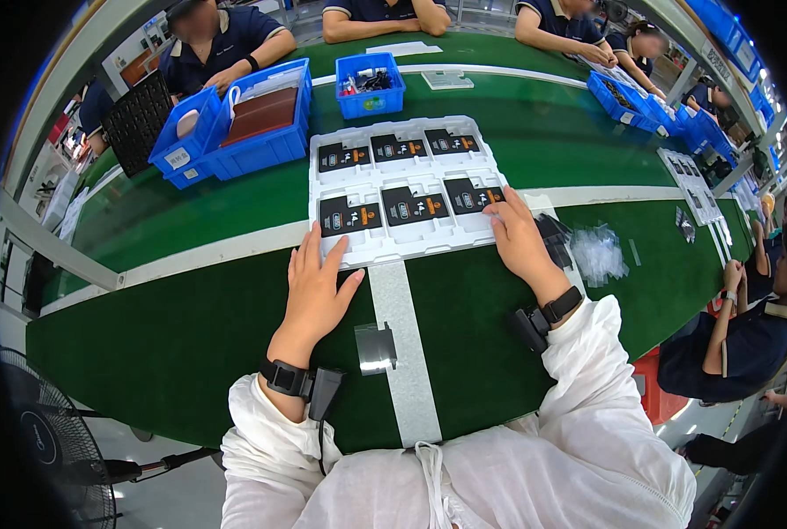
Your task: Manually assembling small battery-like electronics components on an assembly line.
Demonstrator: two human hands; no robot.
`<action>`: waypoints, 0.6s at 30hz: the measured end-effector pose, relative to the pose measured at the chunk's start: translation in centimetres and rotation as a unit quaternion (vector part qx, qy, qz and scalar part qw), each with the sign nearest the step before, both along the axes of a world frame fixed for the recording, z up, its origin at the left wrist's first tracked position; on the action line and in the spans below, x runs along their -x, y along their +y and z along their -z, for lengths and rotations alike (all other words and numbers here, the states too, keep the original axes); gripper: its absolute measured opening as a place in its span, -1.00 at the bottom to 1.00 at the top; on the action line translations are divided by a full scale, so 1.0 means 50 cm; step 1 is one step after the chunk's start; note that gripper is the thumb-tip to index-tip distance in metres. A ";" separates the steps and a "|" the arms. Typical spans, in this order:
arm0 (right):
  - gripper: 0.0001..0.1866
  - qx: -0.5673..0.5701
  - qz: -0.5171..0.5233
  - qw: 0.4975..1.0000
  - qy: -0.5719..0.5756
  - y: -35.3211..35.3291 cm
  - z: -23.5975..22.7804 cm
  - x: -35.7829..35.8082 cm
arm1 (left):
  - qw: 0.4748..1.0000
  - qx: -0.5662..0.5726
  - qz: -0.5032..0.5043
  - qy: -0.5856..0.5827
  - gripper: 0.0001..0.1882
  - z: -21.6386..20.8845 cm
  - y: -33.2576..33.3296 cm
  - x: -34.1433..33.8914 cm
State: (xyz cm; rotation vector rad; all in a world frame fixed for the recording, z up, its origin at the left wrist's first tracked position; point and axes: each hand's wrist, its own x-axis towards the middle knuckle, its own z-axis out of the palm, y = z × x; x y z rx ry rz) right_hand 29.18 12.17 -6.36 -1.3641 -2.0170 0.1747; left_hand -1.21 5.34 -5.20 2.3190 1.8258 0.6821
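A white moulded plastic tray (345,181) lies on the green table in front of me. Its two rows of pockets hold several flat black rectangles with orange and white print, which look like phone batteries (414,206). My left hand (316,286) is at the tray's near left corner, fingers spread along the edge and thumb apart, off the tray. At the right edge rests my right hand (524,240), its fingers apart and fingertips touching the rim beside the near right battery. A small clear and dark film piece (375,349) lies on the table between my forearms.
Beyond the tray stand blue bins, one with a brown item (259,117) and one with small parts (370,85). Loose clear plastic film (598,254) is heaped right of my right hand. Another filled tray (690,187) lies farther right. Co-workers sit around; a fan (50,441) stands lower left.
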 end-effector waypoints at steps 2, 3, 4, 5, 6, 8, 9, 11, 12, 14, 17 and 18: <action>-0.83 -0.002 0.000 1.000 0.000 -0.001 -0.001 0.000 | 1.000 -0.002 0.001 0.001 -0.48 0.001 -0.001 0.001; -0.83 -0.001 0.000 1.000 0.001 -0.001 -0.001 0.001 | 1.000 -0.012 -0.001 0.010 -0.49 0.003 -0.001 0.001; -0.83 0.000 0.000 1.000 0.002 -0.001 0.000 0.001 | 1.000 -0.022 -0.003 0.019 -0.49 0.005 0.001 0.002; -0.83 -0.001 0.000 1.000 0.002 0.000 -0.001 0.001 | 1.000 -0.023 -0.003 0.019 -0.49 0.006 0.001 0.002; -0.83 0.002 0.000 1.000 0.001 0.000 -0.001 0.001 | 0.999 -0.023 -0.003 0.022 -0.49 0.007 0.001 0.001; -0.83 0.005 0.000 1.000 0.000 -0.002 -0.002 0.000 | 0.999 -0.023 -0.004 0.024 -0.49 0.007 0.001 0.000; -0.83 0.003 0.001 1.000 0.002 -0.003 -0.002 0.000 | 0.999 -0.024 -0.003 0.023 -0.49 0.006 0.001 0.000; -0.83 0.001 0.000 1.000 0.005 -0.002 -0.001 0.001 | 0.999 -0.024 -0.002 0.023 -0.49 0.007 0.002 0.001; -0.82 -0.003 0.001 1.000 0.002 -0.001 0.000 0.000 | 0.999 -0.030 -0.001 0.024 -0.49 0.008 0.003 0.001; -0.82 -0.004 0.001 1.000 -0.002 -0.003 -0.001 0.000 | 0.999 -0.033 -0.001 0.026 -0.49 0.008 0.000 0.002; -0.82 -0.006 -0.002 1.000 0.005 -0.001 -0.003 0.003 | 0.999 -0.028 -0.002 0.020 -0.49 0.006 0.002 0.003; -0.82 -0.001 0.001 1.000 0.004 -0.002 -0.001 0.003 | 1.000 -0.021 -0.003 0.020 -0.49 0.006 0.000 0.002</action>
